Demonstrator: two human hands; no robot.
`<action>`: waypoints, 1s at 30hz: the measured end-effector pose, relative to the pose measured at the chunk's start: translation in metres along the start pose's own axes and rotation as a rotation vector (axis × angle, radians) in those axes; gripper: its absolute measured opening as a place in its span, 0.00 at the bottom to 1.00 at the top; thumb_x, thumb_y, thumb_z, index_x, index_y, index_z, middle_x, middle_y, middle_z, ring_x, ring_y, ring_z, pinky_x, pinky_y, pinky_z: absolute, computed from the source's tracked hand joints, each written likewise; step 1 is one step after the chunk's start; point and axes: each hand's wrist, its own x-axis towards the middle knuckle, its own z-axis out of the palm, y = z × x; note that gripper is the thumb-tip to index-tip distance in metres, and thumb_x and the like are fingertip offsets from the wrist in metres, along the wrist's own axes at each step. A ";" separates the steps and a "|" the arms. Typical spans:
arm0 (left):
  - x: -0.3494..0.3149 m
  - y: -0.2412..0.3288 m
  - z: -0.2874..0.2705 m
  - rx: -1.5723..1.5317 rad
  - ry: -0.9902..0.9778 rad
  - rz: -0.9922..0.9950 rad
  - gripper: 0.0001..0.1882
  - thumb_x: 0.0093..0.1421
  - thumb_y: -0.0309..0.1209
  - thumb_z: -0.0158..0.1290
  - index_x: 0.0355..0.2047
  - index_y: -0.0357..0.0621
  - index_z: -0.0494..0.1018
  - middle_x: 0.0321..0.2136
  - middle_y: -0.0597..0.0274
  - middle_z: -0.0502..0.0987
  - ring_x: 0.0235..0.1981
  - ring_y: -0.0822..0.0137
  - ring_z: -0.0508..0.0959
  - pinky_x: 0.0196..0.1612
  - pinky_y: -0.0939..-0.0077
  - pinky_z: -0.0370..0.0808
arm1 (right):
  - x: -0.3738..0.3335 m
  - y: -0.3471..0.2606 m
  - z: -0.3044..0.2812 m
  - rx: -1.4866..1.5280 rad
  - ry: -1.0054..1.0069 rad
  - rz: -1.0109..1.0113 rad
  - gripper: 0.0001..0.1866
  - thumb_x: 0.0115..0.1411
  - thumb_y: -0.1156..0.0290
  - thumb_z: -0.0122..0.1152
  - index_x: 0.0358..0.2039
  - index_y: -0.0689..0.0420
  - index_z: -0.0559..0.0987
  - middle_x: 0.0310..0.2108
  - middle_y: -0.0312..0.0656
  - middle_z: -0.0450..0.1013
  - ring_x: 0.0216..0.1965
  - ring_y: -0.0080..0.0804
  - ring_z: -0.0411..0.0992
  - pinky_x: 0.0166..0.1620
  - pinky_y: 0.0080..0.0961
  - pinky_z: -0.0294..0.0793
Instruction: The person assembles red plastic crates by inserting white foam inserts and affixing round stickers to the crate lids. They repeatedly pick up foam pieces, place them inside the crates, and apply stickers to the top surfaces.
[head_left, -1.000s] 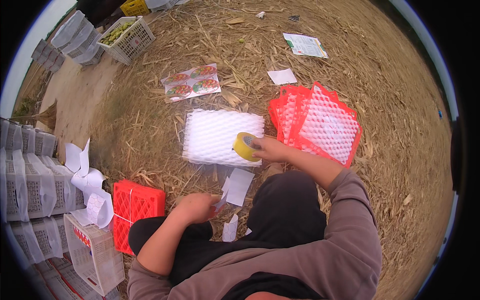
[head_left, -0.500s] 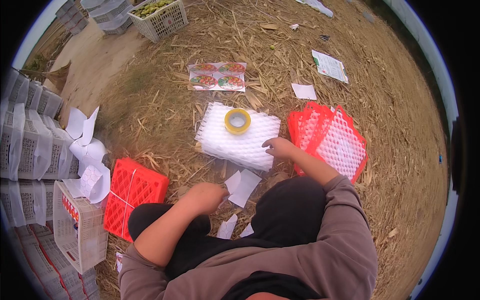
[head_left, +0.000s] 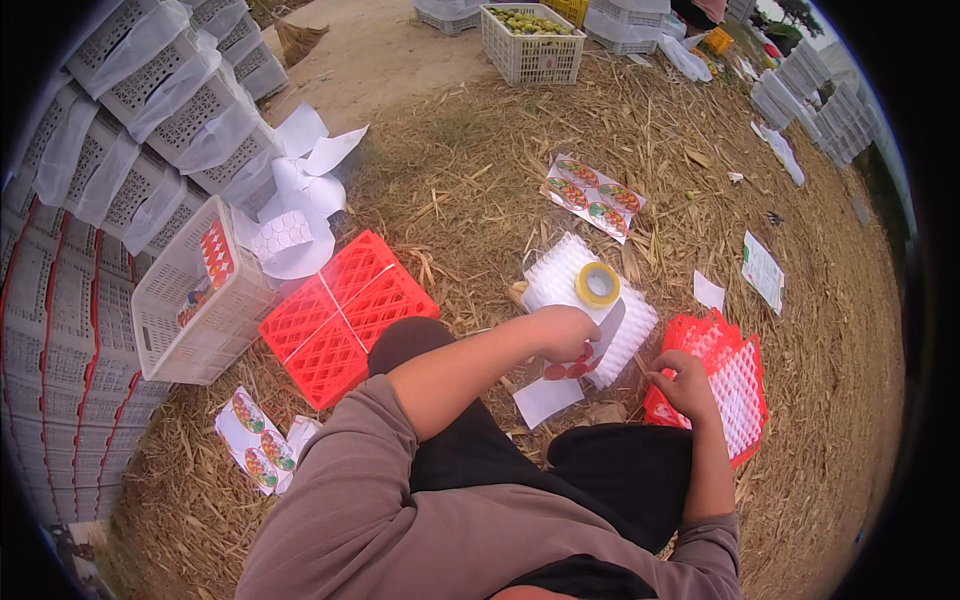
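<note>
My left hand (head_left: 566,333) is closed on a sheet of round red stickers (head_left: 572,366), whose pale backing rises beside the fingers. It is over the near left edge of a stack of white bumpy foam sheets (head_left: 560,272). A roll of yellow-rimmed clear tape (head_left: 597,285) lies on that stack. My right hand (head_left: 686,385) is at the left side of some red mesh trays with white foam netting (head_left: 735,390). Its thumb and forefinger are drawn together; anything between them is too small to make out. Below my left hand lies a white paper sheet (head_left: 548,400).
To my left are a bundle of red plastic trays tied with string (head_left: 345,315), a white crate (head_left: 165,325), curled white paper (head_left: 300,235) and stacked crates (head_left: 150,100). Sheets of oval labels (head_left: 595,198) lie on the straw. A crate of green fruit (head_left: 530,60) stands far off.
My view has swung left, so the scene sits farther right. My left hand has moved forward to the foam stack with the red stickers; my right hand has moved off the foam towards the red trays.
</note>
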 end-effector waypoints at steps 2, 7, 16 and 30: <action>-0.013 0.001 -0.016 -0.071 0.109 0.022 0.21 0.63 0.33 0.59 0.57 0.49 0.80 0.40 0.49 0.85 0.42 0.49 0.84 0.47 0.55 0.79 | -0.010 0.003 0.004 0.010 0.077 0.061 0.05 0.57 0.80 0.69 0.36 0.64 0.84 0.32 0.47 0.82 0.36 0.39 0.82 0.43 0.34 0.80; -0.071 -0.041 -0.053 -0.687 0.539 0.069 0.17 0.66 0.31 0.61 0.54 0.42 0.78 0.38 0.59 0.84 0.39 0.68 0.82 0.45 0.69 0.78 | -0.027 0.015 0.012 0.029 0.059 0.107 0.05 0.58 0.82 0.67 0.35 0.65 0.84 0.34 0.48 0.82 0.39 0.39 0.83 0.46 0.32 0.81; -0.242 -0.257 0.045 -1.503 1.462 -0.506 0.16 0.72 0.24 0.51 0.59 0.37 0.73 0.49 0.54 0.82 0.46 0.62 0.85 0.47 0.64 0.85 | -0.031 0.022 0.009 0.103 0.069 0.051 0.02 0.60 0.83 0.65 0.34 0.66 0.83 0.31 0.46 0.80 0.34 0.33 0.79 0.42 0.29 0.78; -0.363 -0.420 0.089 -1.264 1.633 -0.676 0.17 0.71 0.27 0.54 0.59 0.35 0.71 0.46 0.50 0.82 0.42 0.59 0.85 0.42 0.62 0.85 | -0.028 0.024 0.017 0.292 0.009 0.089 0.06 0.68 0.78 0.58 0.34 0.65 0.79 0.30 0.42 0.79 0.35 0.29 0.77 0.43 0.28 0.76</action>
